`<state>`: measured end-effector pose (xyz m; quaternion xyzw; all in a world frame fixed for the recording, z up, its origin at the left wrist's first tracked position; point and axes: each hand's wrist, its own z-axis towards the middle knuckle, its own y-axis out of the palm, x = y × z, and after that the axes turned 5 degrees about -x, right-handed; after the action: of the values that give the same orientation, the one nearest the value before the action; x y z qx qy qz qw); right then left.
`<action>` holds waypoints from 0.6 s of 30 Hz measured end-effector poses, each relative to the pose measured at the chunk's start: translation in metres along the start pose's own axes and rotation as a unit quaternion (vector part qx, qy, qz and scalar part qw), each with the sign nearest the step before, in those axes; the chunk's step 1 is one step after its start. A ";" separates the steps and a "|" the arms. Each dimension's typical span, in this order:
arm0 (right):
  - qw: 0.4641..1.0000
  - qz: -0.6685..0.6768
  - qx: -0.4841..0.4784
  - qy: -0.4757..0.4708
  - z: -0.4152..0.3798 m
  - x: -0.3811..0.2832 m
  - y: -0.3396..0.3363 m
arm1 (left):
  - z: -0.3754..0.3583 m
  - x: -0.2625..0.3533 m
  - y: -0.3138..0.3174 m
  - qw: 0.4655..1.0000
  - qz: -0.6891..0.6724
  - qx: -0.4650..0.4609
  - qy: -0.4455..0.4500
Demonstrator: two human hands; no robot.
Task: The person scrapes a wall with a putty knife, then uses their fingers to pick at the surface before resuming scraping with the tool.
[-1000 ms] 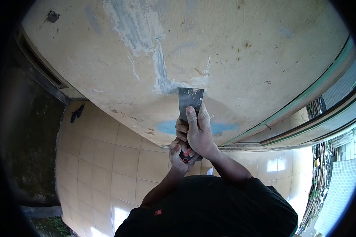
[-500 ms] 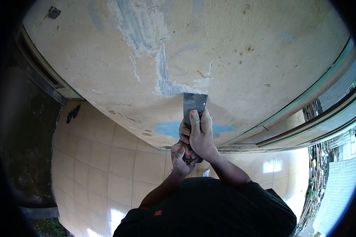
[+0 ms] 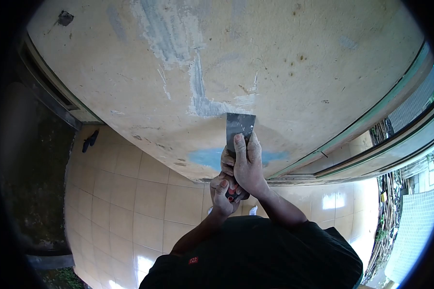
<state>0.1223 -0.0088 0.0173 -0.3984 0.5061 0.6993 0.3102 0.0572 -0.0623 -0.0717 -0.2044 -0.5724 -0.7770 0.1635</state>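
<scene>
A wide-bladed scraper has its flat metal edge against the beige wall, at the lower end of a rough grey-white patch. My right hand is closed round the scraper's upper handle, with thumb and a finger along the blade. Lower down, my left hand wraps the butt of the handle, where red and black parts show between the fingers. Dust coats both hands. Behind them, part of a blue patch on the wall is hidden.
Tiled floor runs below the wall. Dark shoes lie on it at the left. A green-edged window frame borders the wall at the right, with a bundle of sticks beyond the floor.
The scraper and both hands have shifted very slightly to the right along the patch's lower edge. Both hands keep their grip.
</scene>
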 end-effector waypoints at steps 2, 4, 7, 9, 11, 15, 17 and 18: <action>1.000 -0.026 -0.010 -0.012 0.002 0.000 -0.001 | -0.001 -0.002 -0.002 1.000 0.006 0.008 0.000; 1.000 -0.024 -0.015 0.001 0.002 -0.002 -0.002 | 0.002 -0.002 0.004 1.000 -0.015 0.008 0.001; 1.000 -0.011 -0.011 0.005 -0.005 0.000 -0.003 | -0.005 0.000 0.007 1.000 -0.006 0.018 -0.009; 1.000 -0.001 -0.007 -0.004 -0.001 -0.003 -0.001 | 0.000 0.000 0.004 1.000 0.008 0.014 -0.004; 1.000 0.002 -0.010 0.006 0.001 -0.007 0.001 | -0.001 -0.002 0.003 1.000 0.019 0.022 -0.004; 1.000 0.003 -0.011 0.005 -0.002 -0.001 -0.004 | -0.005 -0.003 0.007 1.000 0.002 0.019 -0.007; 1.000 -0.005 0.003 0.004 -0.006 0.001 -0.004 | -0.002 -0.002 0.006 1.000 0.021 0.019 0.003; 1.000 -0.006 0.000 0.002 -0.002 -0.001 -0.003 | 0.000 -0.003 0.005 1.000 0.017 0.022 0.002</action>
<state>0.1258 -0.0102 0.0166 -0.4032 0.5043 0.6964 0.3132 0.0624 -0.0636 -0.0696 -0.2089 -0.5853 -0.7620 0.1821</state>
